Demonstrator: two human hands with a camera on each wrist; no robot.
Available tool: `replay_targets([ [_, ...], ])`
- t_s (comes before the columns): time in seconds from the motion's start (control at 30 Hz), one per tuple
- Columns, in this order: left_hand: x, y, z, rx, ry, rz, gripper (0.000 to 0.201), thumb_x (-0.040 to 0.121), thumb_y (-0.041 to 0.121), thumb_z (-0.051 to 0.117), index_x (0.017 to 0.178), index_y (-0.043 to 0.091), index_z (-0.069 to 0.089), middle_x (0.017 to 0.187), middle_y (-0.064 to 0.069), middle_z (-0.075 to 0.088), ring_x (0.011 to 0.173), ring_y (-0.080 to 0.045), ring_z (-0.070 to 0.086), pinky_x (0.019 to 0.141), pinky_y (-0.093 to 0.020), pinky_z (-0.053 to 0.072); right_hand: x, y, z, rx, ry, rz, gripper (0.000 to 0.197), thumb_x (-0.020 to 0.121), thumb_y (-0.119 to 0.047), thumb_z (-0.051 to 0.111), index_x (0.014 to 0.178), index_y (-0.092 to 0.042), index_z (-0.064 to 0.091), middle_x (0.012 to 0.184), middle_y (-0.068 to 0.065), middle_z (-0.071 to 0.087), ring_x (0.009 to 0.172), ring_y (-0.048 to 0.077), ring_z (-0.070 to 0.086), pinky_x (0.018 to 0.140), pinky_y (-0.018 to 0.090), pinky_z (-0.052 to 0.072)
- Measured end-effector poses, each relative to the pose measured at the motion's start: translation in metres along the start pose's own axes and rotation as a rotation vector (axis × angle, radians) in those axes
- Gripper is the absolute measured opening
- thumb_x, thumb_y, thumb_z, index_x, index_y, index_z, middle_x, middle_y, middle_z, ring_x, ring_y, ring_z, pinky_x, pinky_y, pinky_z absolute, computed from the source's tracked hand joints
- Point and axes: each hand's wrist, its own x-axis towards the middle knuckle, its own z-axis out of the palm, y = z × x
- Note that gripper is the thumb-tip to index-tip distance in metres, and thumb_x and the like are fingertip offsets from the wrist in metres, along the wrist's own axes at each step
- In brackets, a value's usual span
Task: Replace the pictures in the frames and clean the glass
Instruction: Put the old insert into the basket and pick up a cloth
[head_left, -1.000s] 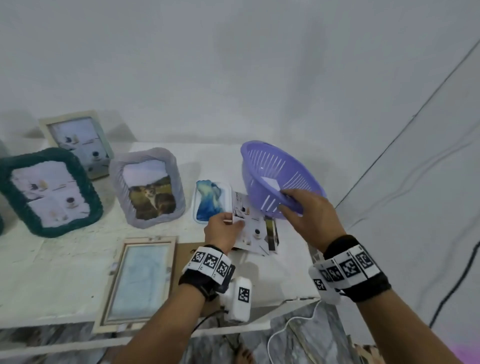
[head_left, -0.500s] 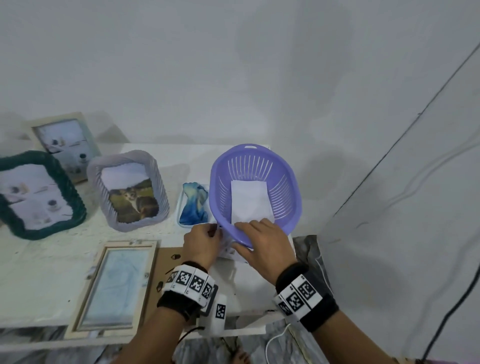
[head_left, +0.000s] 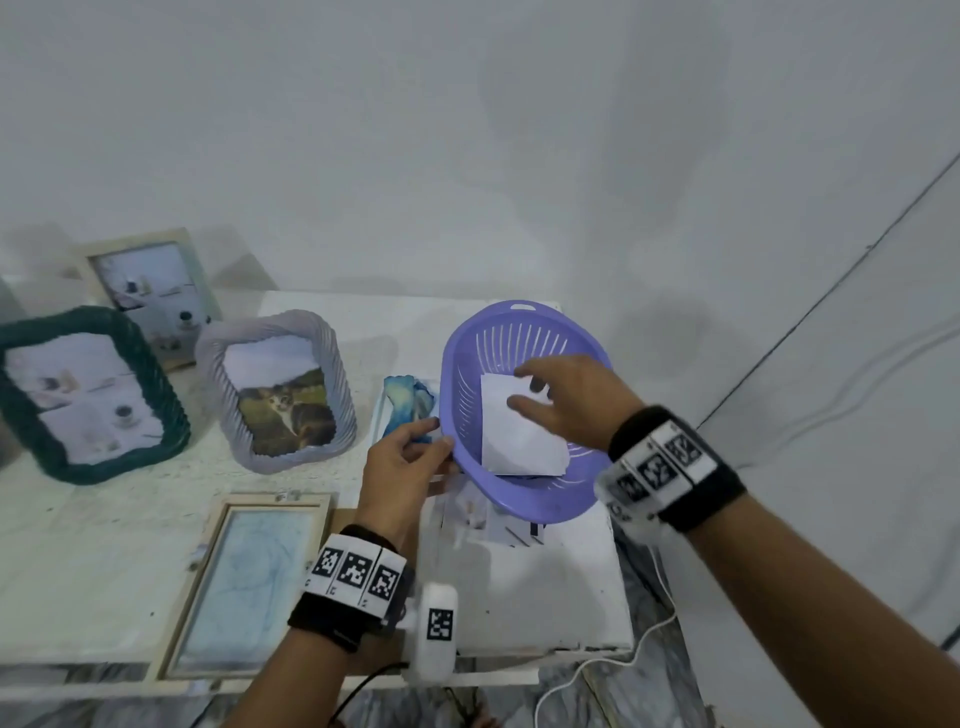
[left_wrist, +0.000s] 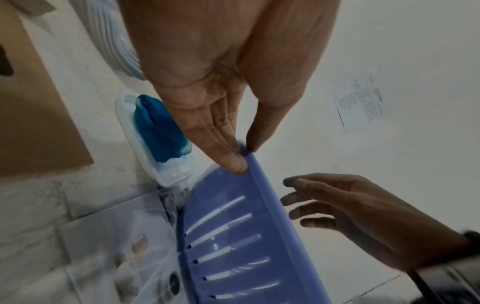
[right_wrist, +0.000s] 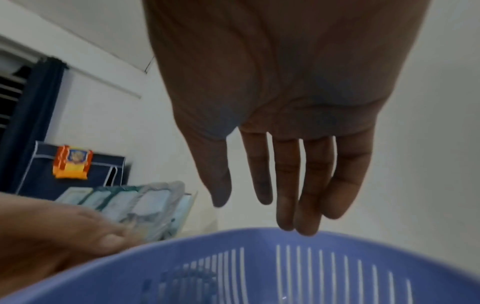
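A purple slotted basket sits tilted on a stack of printed photos at the table's right end, with a white sheet of paper inside. My left hand pinches the basket's left rim between thumb and fingers. My right hand hovers over the paper with straight fingers and holds nothing; in the right wrist view it is above the basket. A wooden frame lies flat near the front edge, next to a brown backing board.
A grey frame with a cat picture, a green frame and a beige frame stand at the left and back. A blue cloth lies in a white tray left of the basket. The table edge drops off at right.
The basket, held tilted up by my right hand, has come down onto the photos. My right hand let go of its rim and moved over the paper inside. My left hand took the left rim.
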Motion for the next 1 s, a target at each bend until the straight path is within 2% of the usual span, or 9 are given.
replay_targets([
  [0.1,0.003,-0.001,-0.004,0.008,-0.036,-0.004,0.018,0.092,0.009,0.066,0.107,0.020,0.066,0.076,-0.006,0.075,0.070,-0.018,0.071,0.066,-0.032,0.060,0.045,0.003,-0.014,-0.218,-0.083,0.043,0.046,0.092,-0.041,0.056,0.132,-0.020,0.053,0.125,0.001,0.061,0.116,0.023,0.055,0.091,0.032,0.043],
  [0.23,0.005,0.000,-0.008,-0.008,-0.078,-0.003,0.019,0.093,0.011,0.066,0.108,0.023,0.065,0.082,-0.011,0.076,0.074,-0.021,0.072,0.066,-0.032,0.060,0.094,-0.003,-0.001,-0.370,-0.174,0.038,0.047,0.087,-0.039,0.062,0.126,-0.014,0.055,0.122,0.006,0.061,0.111,0.026,0.057,0.086,0.034,0.048],
  [0.43,0.005,-0.002,-0.010,-0.017,-0.122,0.002,0.026,0.094,0.011,0.063,0.119,0.017,0.062,0.083,-0.010,0.076,0.074,-0.018,0.073,0.066,-0.031,0.060,0.114,0.005,0.045,-0.573,-0.449,0.001,0.061,0.073,-0.053,0.074,0.111,-0.011,0.054,0.094,0.005,0.058,0.082,0.028,0.060,0.074,0.041,0.054],
  [0.53,0.005,-0.001,-0.010,-0.023,-0.145,-0.001,0.026,0.095,0.012,0.062,0.121,0.018,0.060,0.083,-0.007,0.077,0.076,-0.017,0.074,0.067,-0.030,0.061,0.111,0.011,0.054,-0.650,-0.439,-0.025,0.059,0.082,-0.040,0.071,0.127,-0.008,0.049,0.109,0.012,0.058,0.091,0.030,0.059,0.075,0.040,0.052],
  [0.6,0.005,0.000,-0.011,-0.022,-0.154,-0.002,0.027,0.095,0.012,0.062,0.121,0.018,0.060,0.082,-0.005,0.077,0.075,-0.015,0.074,0.065,-0.028,0.060,0.112,0.011,0.056,-0.642,-0.412,-0.010,0.063,0.080,-0.042,0.072,0.128,-0.008,0.048,0.111,0.012,0.058,0.094,0.030,0.058,0.076,0.041,0.051],
  [0.73,0.005,0.001,-0.010,-0.026,-0.157,-0.004,0.027,0.095,0.012,0.062,0.121,0.016,0.060,0.080,-0.004,0.076,0.072,-0.014,0.073,0.064,-0.028,0.060,0.115,0.006,0.052,-0.576,-0.399,0.100,0.098,0.070,-0.051,0.078,0.143,-0.008,0.029,0.130,0.017,0.052,0.120,0.040,0.047,0.095,0.050,0.040],
  [0.8,0.004,0.000,-0.010,-0.027,-0.149,-0.005,0.027,0.095,0.013,0.062,0.121,0.017,0.060,0.080,-0.004,0.077,0.073,-0.014,0.073,0.063,-0.028,0.059,0.118,0.001,0.050,-0.573,-0.331,0.128,0.088,0.083,-0.036,0.071,0.148,-0.008,0.019,0.136,0.018,0.050,0.129,0.043,0.039,0.103,0.053,0.033],
  [0.87,0.004,0.000,-0.011,-0.019,-0.144,-0.005,0.027,0.095,0.013,0.062,0.122,0.017,0.060,0.083,-0.006,0.077,0.075,-0.016,0.074,0.064,-0.028,0.059,0.118,-0.004,0.046,-0.594,-0.258,0.109,0.070,0.089,-0.024,0.063,0.145,-0.009,0.023,0.129,0.015,0.056,0.125,0.040,0.043,0.103,0.052,0.033],
  [1.0,0.007,-0.001,-0.012,0.043,-0.110,0.021,0.031,0.093,0.015,0.066,0.123,0.015,0.059,0.087,-0.010,0.076,0.079,-0.020,0.074,0.066,-0.030,0.061,0.113,-0.004,0.029,-0.431,-0.205,0.058,0.047,0.090,-0.011,0.056,0.133,-0.015,0.039,0.113,0.010,0.060,0.099,0.032,0.057,0.085,0.041,0.047],
])
